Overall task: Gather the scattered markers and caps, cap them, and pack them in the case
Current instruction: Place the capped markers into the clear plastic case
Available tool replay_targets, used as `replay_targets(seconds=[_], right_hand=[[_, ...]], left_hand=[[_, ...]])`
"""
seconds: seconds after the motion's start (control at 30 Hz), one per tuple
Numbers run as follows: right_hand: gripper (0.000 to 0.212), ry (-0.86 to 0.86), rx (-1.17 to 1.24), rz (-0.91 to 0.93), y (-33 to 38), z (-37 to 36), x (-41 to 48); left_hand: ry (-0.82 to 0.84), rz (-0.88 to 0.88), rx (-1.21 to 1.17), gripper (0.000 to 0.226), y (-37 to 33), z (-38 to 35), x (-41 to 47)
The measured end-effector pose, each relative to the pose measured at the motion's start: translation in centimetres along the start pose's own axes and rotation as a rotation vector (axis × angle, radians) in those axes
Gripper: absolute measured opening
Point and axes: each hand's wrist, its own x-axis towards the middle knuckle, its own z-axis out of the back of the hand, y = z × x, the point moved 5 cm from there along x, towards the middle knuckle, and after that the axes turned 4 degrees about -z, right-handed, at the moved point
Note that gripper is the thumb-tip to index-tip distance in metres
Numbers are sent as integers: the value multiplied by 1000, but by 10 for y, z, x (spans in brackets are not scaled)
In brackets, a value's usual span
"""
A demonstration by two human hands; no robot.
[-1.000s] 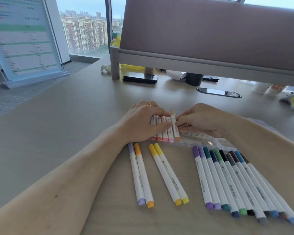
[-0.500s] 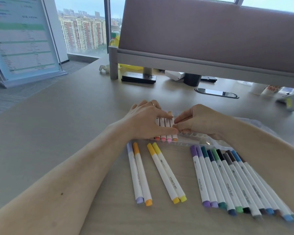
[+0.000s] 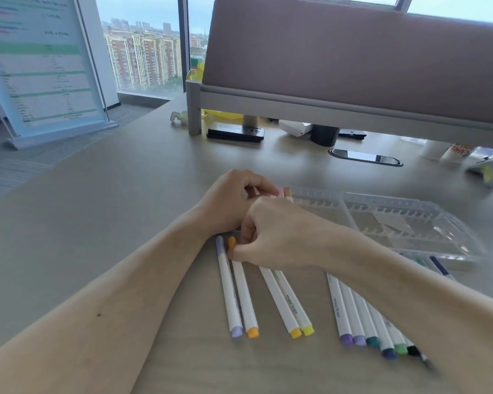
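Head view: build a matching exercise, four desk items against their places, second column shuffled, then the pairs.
1. orange-capped white marker
2. clear plastic case
3. flat black device
4. two yellow-capped white markers

A. beside the grey divider post
B. beyond the right forearm, mostly unfilled
C. fingertips of the right hand at its far cap
D. between the orange marker and the purple-to-black row

Pairs: 1-C, 2-B, 3-A, 4-D

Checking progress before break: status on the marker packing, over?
Left hand curled over packed markers in the case. Right hand pinching the orange marker. Right forearm covers part of the loose row.
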Motion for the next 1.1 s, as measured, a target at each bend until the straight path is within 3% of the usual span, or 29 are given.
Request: replay_targets(seconds=[0.2,0.3,0.43,0.63,0.93,1.1], right_hand=[[34,-7,-102,8,7,-1,4],[36,25,-44,-30,0,6,4],[31,116,393,-115,-24,27,1],[19,-40,829,-339,-97,54,16],[19,-65,929,-435,-130,34,33],[14,-93,827,-431,-125,28,37]], left_hand=[[5,4,19,20,3,0,1],[-9,12,-6,20,2,0,1],[-9,-18,42,16,3,0,2],[9,5,123,22,6,-2,2],[35,-2,155,17,6,-4,2],[44,-13,185,17,4,-5,3]])
